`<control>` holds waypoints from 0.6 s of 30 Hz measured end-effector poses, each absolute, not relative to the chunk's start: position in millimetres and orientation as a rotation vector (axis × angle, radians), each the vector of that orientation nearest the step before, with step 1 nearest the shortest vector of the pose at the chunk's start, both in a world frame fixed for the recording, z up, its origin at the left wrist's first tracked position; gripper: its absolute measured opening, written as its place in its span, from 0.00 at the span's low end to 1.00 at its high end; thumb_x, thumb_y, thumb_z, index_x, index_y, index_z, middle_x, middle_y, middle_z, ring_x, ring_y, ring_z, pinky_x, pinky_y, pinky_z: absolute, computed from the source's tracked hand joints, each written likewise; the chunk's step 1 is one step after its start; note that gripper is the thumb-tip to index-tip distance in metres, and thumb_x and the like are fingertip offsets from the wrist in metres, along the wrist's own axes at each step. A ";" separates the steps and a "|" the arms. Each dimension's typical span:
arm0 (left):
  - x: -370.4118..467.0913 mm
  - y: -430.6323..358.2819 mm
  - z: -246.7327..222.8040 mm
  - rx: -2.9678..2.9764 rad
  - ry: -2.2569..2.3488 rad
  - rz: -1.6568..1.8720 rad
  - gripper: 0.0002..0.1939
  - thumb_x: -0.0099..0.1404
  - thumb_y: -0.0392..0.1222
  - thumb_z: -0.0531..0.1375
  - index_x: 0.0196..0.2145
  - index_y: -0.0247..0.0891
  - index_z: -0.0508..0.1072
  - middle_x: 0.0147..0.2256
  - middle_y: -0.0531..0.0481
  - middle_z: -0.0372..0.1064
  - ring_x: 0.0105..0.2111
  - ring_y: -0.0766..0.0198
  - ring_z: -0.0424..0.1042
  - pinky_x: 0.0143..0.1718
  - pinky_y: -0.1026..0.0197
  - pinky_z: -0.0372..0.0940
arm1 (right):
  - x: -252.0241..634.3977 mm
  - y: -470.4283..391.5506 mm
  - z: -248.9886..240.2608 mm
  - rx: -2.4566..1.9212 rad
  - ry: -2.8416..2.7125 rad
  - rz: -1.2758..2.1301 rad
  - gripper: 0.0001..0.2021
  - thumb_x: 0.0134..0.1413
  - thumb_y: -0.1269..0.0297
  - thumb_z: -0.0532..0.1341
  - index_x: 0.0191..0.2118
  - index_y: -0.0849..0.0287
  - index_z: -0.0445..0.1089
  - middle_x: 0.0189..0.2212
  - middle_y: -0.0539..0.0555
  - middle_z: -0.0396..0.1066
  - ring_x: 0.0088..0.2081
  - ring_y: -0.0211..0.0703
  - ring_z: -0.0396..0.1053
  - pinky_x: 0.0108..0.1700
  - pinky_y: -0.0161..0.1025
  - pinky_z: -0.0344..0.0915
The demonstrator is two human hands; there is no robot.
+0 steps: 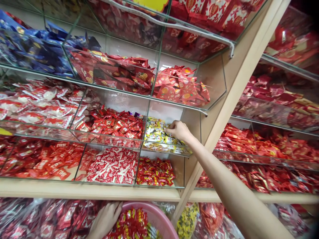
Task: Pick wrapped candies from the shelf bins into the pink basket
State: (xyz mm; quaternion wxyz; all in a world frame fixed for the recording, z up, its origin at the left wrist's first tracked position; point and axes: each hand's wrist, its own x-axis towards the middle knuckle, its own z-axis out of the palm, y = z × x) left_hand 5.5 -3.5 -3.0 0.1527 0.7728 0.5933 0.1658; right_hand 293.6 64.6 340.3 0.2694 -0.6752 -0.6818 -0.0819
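My right hand (178, 130) reaches into a clear shelf compartment of small yellow-and-white wrapped candies (156, 136). Its fingers are curled and pinched together on the candies at the top of the pile. Low in the view, my left hand (107, 215) grips the left rim of a pink plastic basin (161, 217), its fingers bent over the edge. Inside the basin lie red-and-yellow wrapped candies (133, 224), with some yellow-and-white ones at the right side. The basin's lower part is cut off by the frame.
Clear dividers and front panels edge the compartments. Red candies (117, 124) fill the one to the left, red-and-yellow candies (156, 171) the one below. A slanting wooden post (221, 109) stands right of my hand. Bagged candies (188, 220) lie under the wooden ledge (99, 191).
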 end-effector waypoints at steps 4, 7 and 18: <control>6.0 -4.7 -0.9 2.199 1.688 0.490 0.20 0.67 0.47 0.41 0.40 0.42 0.71 0.39 0.47 0.72 0.43 0.54 0.70 0.41 0.59 0.61 | 289.3 65.5 337.1 -1.861 -1.889 -0.277 0.08 0.38 0.61 0.61 0.27 0.58 0.70 0.30 0.54 0.71 0.34 0.43 0.67 0.32 0.34 0.57; 5.7 -3.8 -2.3 2.204 1.681 0.507 0.20 0.67 0.47 0.41 0.41 0.42 0.71 0.39 0.47 0.72 0.43 0.55 0.70 0.42 0.59 0.61 | 292.7 64.7 339.0 -1.803 -1.845 -0.227 0.06 0.41 0.63 0.58 0.25 0.59 0.70 0.27 0.53 0.71 0.33 0.42 0.67 0.33 0.33 0.57; 5.3 -3.3 -3.8 2.217 1.694 0.470 0.20 0.67 0.47 0.41 0.42 0.43 0.71 0.40 0.47 0.72 0.44 0.56 0.70 0.42 0.59 0.61 | 301.0 64.5 335.1 -1.813 -1.824 -0.152 0.06 0.39 0.64 0.59 0.27 0.60 0.70 0.27 0.54 0.71 0.33 0.42 0.67 0.32 0.34 0.58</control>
